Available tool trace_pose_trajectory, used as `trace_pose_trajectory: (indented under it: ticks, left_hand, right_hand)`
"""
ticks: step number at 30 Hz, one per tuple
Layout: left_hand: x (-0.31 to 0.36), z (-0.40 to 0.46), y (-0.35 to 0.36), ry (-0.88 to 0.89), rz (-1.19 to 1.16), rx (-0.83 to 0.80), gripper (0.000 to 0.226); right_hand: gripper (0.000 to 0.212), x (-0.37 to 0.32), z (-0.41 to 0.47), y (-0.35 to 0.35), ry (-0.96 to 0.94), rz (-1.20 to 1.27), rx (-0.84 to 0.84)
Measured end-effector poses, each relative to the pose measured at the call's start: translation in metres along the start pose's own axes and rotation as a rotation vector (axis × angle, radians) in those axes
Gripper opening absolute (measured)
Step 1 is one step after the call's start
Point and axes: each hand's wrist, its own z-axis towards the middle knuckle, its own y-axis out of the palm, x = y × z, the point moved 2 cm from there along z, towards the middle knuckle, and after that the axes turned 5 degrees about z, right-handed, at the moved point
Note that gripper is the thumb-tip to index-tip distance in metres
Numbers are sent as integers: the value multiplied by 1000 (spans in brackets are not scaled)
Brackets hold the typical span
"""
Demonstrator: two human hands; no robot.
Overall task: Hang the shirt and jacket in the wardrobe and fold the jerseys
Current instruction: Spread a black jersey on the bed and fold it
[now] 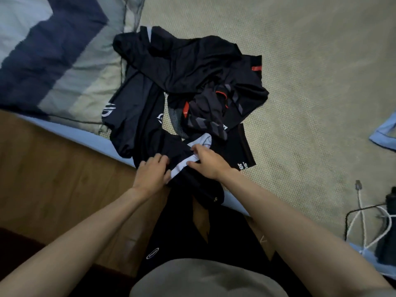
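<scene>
A heap of dark jerseys (188, 67) lies on the bed's beige mat (310, 82), some with red trim and grey chevrons. At the bed's near edge a black garment with a white band (182, 166) hangs partly over the side. My left hand (153, 172) holds the garment's left part, with its thumb at the white band. My right hand (206, 160) pinches the white band from the right. Both hands are close together on the same cloth.
A blue-and-grey striped pillow (53, 54) fills the upper left. Wooden floor (53, 179) runs below the bed edge. White and black cables (364, 221) and a dark bottle (389, 232) lie at the right. A light-blue cloth corner (385, 133) shows at the right edge.
</scene>
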Motion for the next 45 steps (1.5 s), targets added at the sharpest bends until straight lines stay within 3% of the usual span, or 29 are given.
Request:
trace_pose_trajectory:
  ticks: [3, 6, 8, 10, 14, 18, 21, 23, 25, 29, 32, 34, 39, 43, 45]
  left_hand:
    - [-49, 2, 7, -414, -215, 76, 44]
    - [-75, 6, 17, -729, -727, -23, 66]
    - [-74, 7, 23, -763, -866, -93, 72]
    - [-67, 7, 23, -747, -889, -106, 64]
    - [-51, 8, 22, -635, -996, -68, 11]
    - [-42, 13, 10, -620, -864, 32, 14]
    - [-59, 18, 12, -750, -784, 30, 47]
    - [-68, 21, 14, -769, -739, -12, 47]
    - [-67, 21, 13, -738, -690, -18, 19]
    - [-39, 21, 1, -571, -728, 14, 35]
    - [-9, 15, -15, -381, -750, 19, 32]
    - [13, 9, -25, -237, -717, 16, 24]
    - [57, 0, -42, 35, -638, -32, 22]
    - [82, -10, -51, 167, -626, -61, 17]
    - [85, -14, -51, 175, -666, -89, 16]
  right_hand:
    - [68, -19, 22, 15, 4, -17, -60]
    - [81, -32, 37, 27, 53, 15, -98]
    - [90, -34, 42, 33, 91, 18, -123]
    - [98, -33, 45, 36, 149, 54, -143]
    - [106, -35, 42, 36, 242, 127, -182]
    - [102, -33, 34, 31, 319, 196, -234]
    - [100, -25, 23, 26, 380, 232, -303]
    - [103, -19, 16, 27, 395, 277, -323]
    - [107, -15, 10, 27, 394, 308, -294]
    - [84, -18, 1, 19, 292, 356, -123]
    - [68, -28, 1, 7, 228, 406, 40]
    - [70, -38, 3, -2, 238, 487, 112]
    - [54, -52, 7, -19, 294, 637, 70]
    - [73, -50, 2, -21, 330, 698, -31]
    - [68, -49, -3, -21, 326, 748, -37]
